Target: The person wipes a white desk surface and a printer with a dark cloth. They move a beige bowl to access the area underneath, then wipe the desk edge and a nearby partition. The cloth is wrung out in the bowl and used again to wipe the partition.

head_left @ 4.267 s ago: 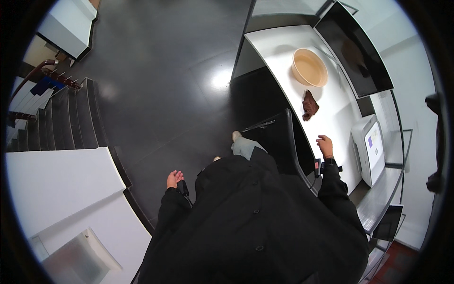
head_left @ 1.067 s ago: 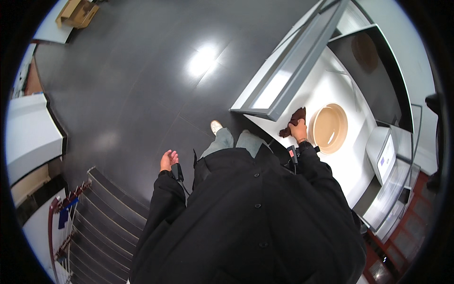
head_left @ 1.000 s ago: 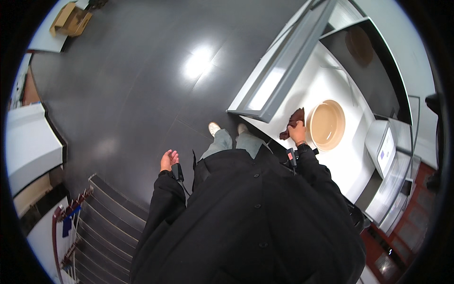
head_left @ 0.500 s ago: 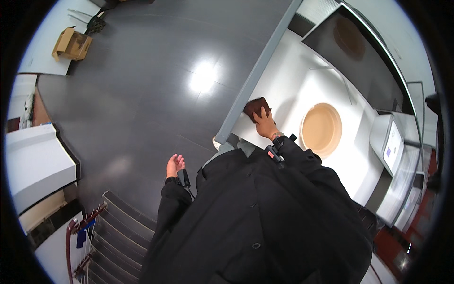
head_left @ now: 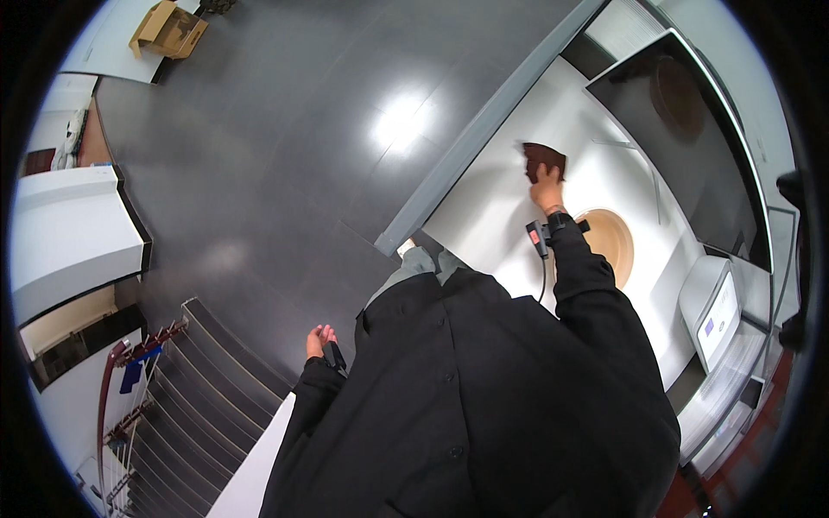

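Observation:
My right hand (head_left: 546, 189) grips a dark brown cloth (head_left: 544, 159) against the white tabletop (head_left: 480, 200), well in from the grey edge strip. The cloth bunches under the fingers, and its far edge is smeared by motion. Beside the right forearm stands a round beige basin (head_left: 615, 242), partly covered by my sleeve; it looks bare inside. My left hand (head_left: 320, 340) hangs low over the floor at my side. Its fingers are apart and loosely bent, with nothing in them.
A large dark screen (head_left: 682, 147) stands along the table's far right, with a white device with a display (head_left: 710, 311) nearer me. A grey partition edge (head_left: 484, 129) bounds the table's left. Stairs with a railing (head_left: 186, 406) descend at lower left; a cardboard box (head_left: 169, 31) sits far left.
My right hand has slid the brown cloth away from the grey edge, farther out and to the right across the tabletop. My forearm now covers part of the basin. The view has turned slightly.

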Motion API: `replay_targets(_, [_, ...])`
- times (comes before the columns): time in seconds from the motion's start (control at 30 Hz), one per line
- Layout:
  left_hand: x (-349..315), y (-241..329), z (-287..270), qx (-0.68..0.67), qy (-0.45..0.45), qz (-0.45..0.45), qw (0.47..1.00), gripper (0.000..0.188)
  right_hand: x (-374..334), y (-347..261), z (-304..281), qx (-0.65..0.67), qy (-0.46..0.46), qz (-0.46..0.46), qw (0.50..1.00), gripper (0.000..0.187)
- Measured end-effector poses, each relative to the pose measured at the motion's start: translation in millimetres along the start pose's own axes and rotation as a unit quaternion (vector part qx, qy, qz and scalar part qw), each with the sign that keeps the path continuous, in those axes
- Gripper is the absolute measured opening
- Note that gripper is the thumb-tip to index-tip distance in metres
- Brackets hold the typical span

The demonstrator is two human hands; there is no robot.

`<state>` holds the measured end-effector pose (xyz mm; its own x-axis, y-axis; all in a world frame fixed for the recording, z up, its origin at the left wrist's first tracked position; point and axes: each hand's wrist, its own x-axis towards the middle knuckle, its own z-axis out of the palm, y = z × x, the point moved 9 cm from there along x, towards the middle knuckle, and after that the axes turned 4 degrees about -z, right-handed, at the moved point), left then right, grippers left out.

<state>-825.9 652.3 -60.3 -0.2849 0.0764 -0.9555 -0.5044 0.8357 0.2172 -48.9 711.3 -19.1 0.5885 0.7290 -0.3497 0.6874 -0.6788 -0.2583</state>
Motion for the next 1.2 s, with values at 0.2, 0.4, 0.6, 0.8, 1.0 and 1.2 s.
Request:
replay_targets(0.2, [-9, 2, 39, 0.033, -0.060, 0.049, 0.996, 0.024, -7, 34, 2, 0.074, -0.030, 0.085, 0.993, 0.058])
replay_targets(0.4, [-12, 20, 85, 0.089, -0.088, 0.053, 0.991, 0.020, -68, -56, 26, 0.006, -0.040, -0.111, 0.993, 0.056])
replay_targets(0.6, [-7, 30, 123, 0.186, -0.097, 0.064, 0.976, 0.032, -142, -126, 42, -0.042, -0.129, -0.264, 0.955, 0.044])
replay_targets(0.8, [-16, 36, 171, 0.227, -0.126, 0.073, 0.963, 0.030, -162, -99, 30, -0.007, -0.126, -0.154, 0.980, 0.037])
replay_targets(1.0, [-19, 38, 195, 0.233, -0.149, 0.069, 0.959, 0.029, -130, -26, 16, 0.050, -0.076, 0.075, 0.993, 0.060])
replay_targets(1.2, [-15, 33, 174, 0.242, -0.138, 0.076, 0.957, 0.029, -125, -15, 31, 0.053, -0.125, 0.153, 0.979, 0.072])
